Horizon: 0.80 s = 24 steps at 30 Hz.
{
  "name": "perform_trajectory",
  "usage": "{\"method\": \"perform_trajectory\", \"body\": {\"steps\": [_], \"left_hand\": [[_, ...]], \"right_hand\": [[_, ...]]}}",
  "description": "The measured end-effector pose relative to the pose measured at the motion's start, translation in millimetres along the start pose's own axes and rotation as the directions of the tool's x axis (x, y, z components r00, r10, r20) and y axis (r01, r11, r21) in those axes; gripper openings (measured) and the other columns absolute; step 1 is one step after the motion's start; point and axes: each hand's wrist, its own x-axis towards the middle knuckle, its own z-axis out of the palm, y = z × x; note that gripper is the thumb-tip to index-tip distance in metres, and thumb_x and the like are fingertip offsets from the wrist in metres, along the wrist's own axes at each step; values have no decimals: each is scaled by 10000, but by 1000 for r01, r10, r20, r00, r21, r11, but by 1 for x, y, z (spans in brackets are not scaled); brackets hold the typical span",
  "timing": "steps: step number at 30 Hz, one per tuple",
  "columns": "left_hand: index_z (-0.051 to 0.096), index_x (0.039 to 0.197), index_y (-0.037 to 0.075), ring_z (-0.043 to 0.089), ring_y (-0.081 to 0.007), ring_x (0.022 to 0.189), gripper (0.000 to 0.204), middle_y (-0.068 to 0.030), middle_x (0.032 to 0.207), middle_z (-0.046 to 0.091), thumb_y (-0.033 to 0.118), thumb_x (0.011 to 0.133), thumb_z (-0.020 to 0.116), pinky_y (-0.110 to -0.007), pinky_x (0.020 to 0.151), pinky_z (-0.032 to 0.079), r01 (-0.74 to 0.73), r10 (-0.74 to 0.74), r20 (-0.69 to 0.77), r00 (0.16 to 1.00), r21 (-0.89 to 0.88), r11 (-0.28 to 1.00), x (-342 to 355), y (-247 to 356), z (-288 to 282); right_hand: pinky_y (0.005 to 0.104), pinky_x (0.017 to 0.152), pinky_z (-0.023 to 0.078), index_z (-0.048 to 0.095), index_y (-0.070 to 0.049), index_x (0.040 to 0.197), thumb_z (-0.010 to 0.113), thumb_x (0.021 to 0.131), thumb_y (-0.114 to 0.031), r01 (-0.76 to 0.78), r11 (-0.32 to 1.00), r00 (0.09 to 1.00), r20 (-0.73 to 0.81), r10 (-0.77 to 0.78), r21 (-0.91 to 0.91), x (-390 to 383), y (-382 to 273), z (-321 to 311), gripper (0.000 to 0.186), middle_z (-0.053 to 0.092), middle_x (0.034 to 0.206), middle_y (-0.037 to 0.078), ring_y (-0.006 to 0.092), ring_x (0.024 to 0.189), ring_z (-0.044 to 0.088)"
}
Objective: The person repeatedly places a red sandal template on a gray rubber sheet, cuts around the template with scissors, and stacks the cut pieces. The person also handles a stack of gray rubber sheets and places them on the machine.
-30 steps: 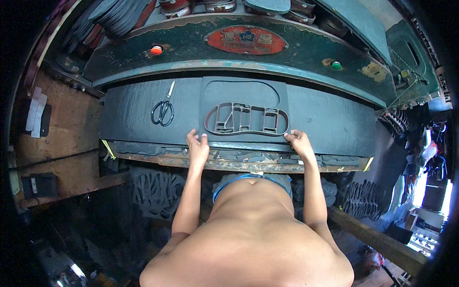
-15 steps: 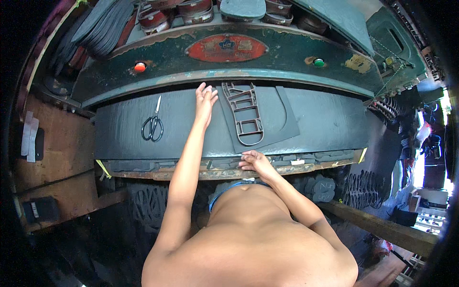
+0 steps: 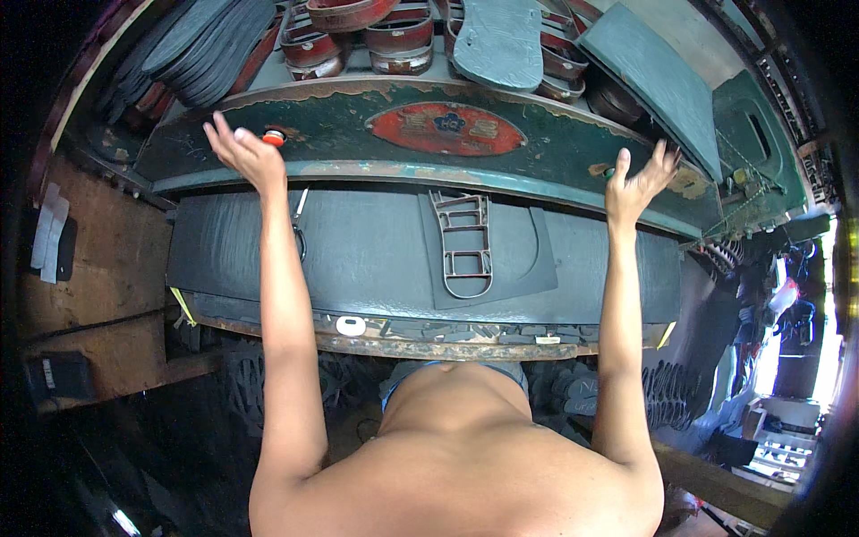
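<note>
Both my hands are raised to the green machine beam [image 3: 331,116]. My left hand [image 3: 249,159] is open with fingers spread, next to a red push button [image 3: 275,137]. On the right, my right hand [image 3: 639,183] is open too, thumb apart, partly covering a green button [image 3: 610,174]. Contact with either button cannot be made out. Between my arms a metal cutting die [image 3: 467,252] lies on a dark sheet [image 3: 519,282] with a curved cut at its right. Scissors [image 3: 301,210] lie on the bed, partly hidden behind my left forearm.
Red-sided dies [image 3: 400,40], a stack of dark cut sheets [image 3: 210,54] and a grey sole-shaped piece [image 3: 498,45] sit on top of the machine. Dark scraps and a white object [image 3: 351,326] lie along the front ledge. A wooden board [image 3: 107,268] stands left.
Both hands have moved up and outward, the left from beside the die toward the red button, the right from the bed's front edge toward the green one. The view has shifted.
</note>
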Motion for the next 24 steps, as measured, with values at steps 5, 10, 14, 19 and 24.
{"method": "perform_trajectory", "body": {"steps": [5, 10, 14, 19, 24], "left_hand": [[376, 1564, 74, 223, -465, 1498, 553, -298, 1629, 214, 326, 1076, 318, -594, 1198, 154, -69, 78, -119, 990, 83, 994, 18, 3, 29], [360, 1552, 74, 222, -470, 1491, 545, -303, 1611, 235, 298, 1056, 339, -606, 1185, 155, -65, 74, -87, 993, 104, 992, 15, 0, 20], [397, 1493, 51, 265, -493, 1453, 504, -333, 1557, 277, 218, 1017, 415, -603, 1171, 222, -85, 92, -33, 995, 173, 981, 26, 14, 2], [494, 1373, 128, 385, -485, 1301, 422, -302, 1434, 363, 114, 952, 523, -589, 1078, 342, -26, 23, 14, 1000, 270, 963, 44, 29, -20], [552, 1336, 181, 442, -474, 1265, 417, -259, 1419, 394, 89, 930, 548, -560, 1050, 400, 2, -27, 80, 996, 299, 954, 49, 29, -35]], "right_hand": [[632, 1200, 74, 434, -46, 1484, 347, 1001, -675, 140, 987, 976, -154, -151, -84, 6, 38, 48, 797, 439, 1529, 195, 402, 1471, 310], [622, 1192, 99, 483, -26, 1427, 342, 1002, -672, 106, 993, 983, -142, -114, -59, -3, 48, 47, 786, 469, 1497, 205, 402, 1439, 352], [626, 1181, 119, 506, -27, 1418, 335, 1000, -679, 100, 995, 988, -118, -102, -23, -3, 46, 42, 793, 473, 1485, 213, 407, 1422, 365], [639, 1177, 124, 504, -39, 1418, 353, 997, -689, 63, 998, 996, -57, -63, 12, -4, 44, 36, 788, 474, 1464, 210, 421, 1412, 366], [641, 1179, 127, 503, -56, 1411, 378, 997, -680, 94, 995, 994, -60, -93, 13, -3, 45, 34, 759, 475, 1449, 204, 420, 1415, 361]]}}
